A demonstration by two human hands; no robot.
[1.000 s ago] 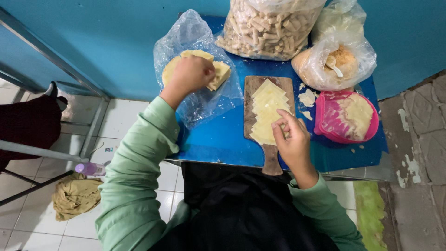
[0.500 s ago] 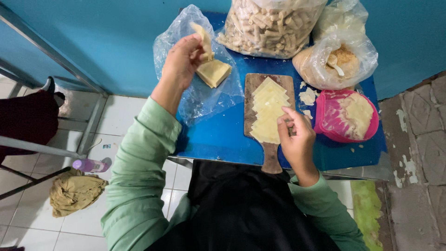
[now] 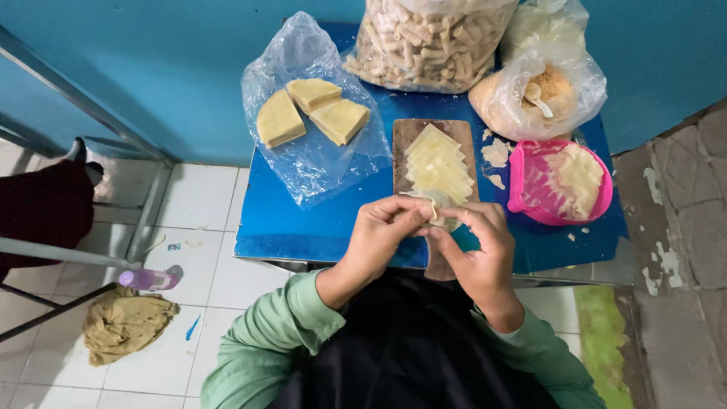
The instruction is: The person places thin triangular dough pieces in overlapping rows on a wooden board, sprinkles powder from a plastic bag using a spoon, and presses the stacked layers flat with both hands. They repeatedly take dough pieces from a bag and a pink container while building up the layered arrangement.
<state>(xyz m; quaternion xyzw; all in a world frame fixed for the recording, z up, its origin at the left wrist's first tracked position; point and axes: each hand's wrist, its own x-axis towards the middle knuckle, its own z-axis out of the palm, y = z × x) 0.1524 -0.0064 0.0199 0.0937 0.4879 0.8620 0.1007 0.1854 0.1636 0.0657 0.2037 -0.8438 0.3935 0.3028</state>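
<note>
My left hand (image 3: 382,231) and my right hand (image 3: 475,244) meet over the near end of a wooden board (image 3: 405,136), both pinching one thin pale wrapper (image 3: 433,206) between the fingertips. Several more pale wrappers (image 3: 435,163) lie fanned along the board. To the left, three stacks of yellow triangular wrappers (image 3: 312,110) rest on a clear plastic bag (image 3: 303,167). The small blue table (image 3: 303,227) carries all of this.
A big clear bag of finished rolls (image 3: 428,42) stands at the back. A bag of filling with a spoon (image 3: 541,91) and a pink bowl (image 3: 530,201) sit at right. On the tiled floor lie a rag (image 3: 121,322) and a purple bottle (image 3: 148,278).
My left hand left the wrapper stacks on the plastic bag and came back to the board's near end. Both hands now hold one wrapper together.
</note>
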